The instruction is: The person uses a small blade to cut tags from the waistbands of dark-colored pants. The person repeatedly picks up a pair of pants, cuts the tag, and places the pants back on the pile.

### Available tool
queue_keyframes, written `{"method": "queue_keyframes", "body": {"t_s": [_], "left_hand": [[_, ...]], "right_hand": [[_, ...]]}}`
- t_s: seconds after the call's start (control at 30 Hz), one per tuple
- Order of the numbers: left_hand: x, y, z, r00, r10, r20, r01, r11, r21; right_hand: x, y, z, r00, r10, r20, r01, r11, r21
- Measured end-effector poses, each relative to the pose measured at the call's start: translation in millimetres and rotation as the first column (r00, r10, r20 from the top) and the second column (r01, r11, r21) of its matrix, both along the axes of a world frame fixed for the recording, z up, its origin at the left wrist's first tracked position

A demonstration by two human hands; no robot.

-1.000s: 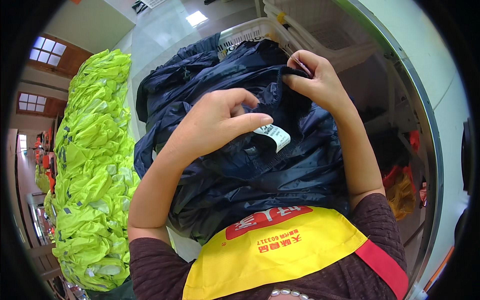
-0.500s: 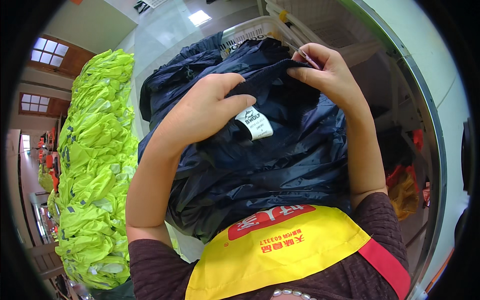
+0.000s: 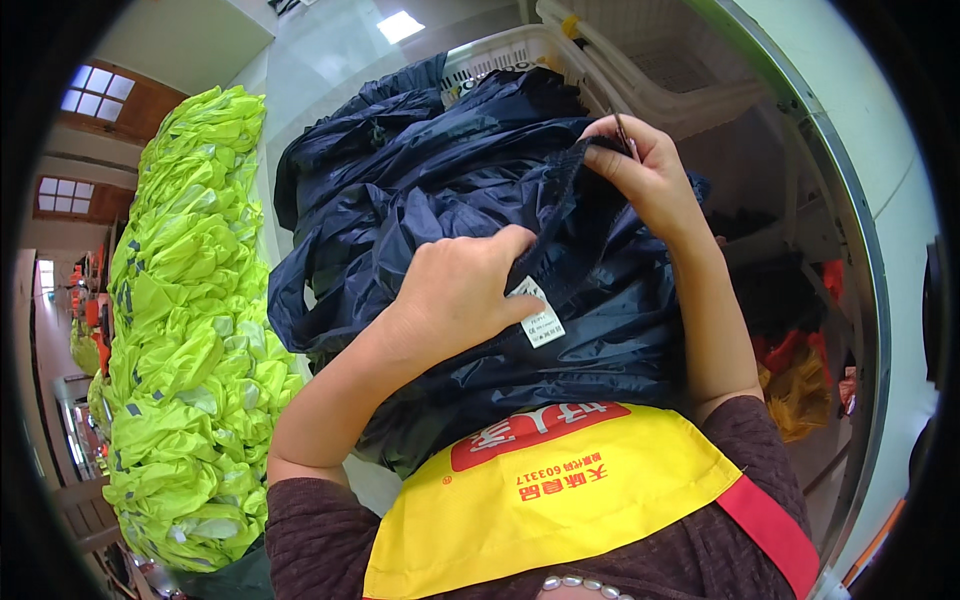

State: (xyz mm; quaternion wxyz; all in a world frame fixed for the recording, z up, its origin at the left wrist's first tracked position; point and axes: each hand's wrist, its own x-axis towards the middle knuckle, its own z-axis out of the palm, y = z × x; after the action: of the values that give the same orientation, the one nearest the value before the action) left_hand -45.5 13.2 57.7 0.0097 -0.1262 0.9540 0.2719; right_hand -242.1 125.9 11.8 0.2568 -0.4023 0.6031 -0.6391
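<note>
A dark navy garment of thin, shiny cloth lies bunched in front of me. My left hand pinches its ribbed edge between thumb and fingers, close to a small white label sewn inside. Farther right, my right hand grips another stretch of that edge. Tucked in the same hand is a slim metal tool, apparently small scissors, its tip pointing up and away; the handles are mostly hidden by the fingers. Between both hands the edge runs slantwise, drawn up from the cloth.
Along the left runs a long heap of neon yellow garments with grey strips. A white plastic basket stands behind the navy cloth. Beneath the table's metal edge at right lie red and orange-yellow bundles.
My left hand has moved right and nearer to me along the edge. The edge now slants more steeply, the label has shifted nearer, and the scissors' tip points more upward.
</note>
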Motion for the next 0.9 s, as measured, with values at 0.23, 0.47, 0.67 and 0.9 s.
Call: {"method": "queue_keyframes", "body": {"t_s": [0.23, 0.47, 0.67, 0.9], "left_hand": [[12, -18, -4, 0.982, 0.186, -0.043, -0.109, 0.733, 0.671], [10, -20, -10, 0.979, 0.203, -0.010, -0.127, 0.649, 0.750], [14, -13, -11, 0.994, 0.062, -0.091, 0.013, 0.756, 0.654], [8, 4, -2, 0.857, -0.101, -0.505, 0.283, 0.912, 0.298]], "right_hand": [[0, -18, 8, 0.965, 0.114, 0.235, -0.110, 0.993, -0.034], [-7, -25, 11, 0.992, 0.073, 0.104, -0.071, 0.997, -0.020], [-11, -45, 6, 0.991, 0.016, -0.132, -0.012, 0.999, 0.037], [6, -79, -22, 0.990, 0.134, 0.033, -0.137, 0.984, 0.112]]}}
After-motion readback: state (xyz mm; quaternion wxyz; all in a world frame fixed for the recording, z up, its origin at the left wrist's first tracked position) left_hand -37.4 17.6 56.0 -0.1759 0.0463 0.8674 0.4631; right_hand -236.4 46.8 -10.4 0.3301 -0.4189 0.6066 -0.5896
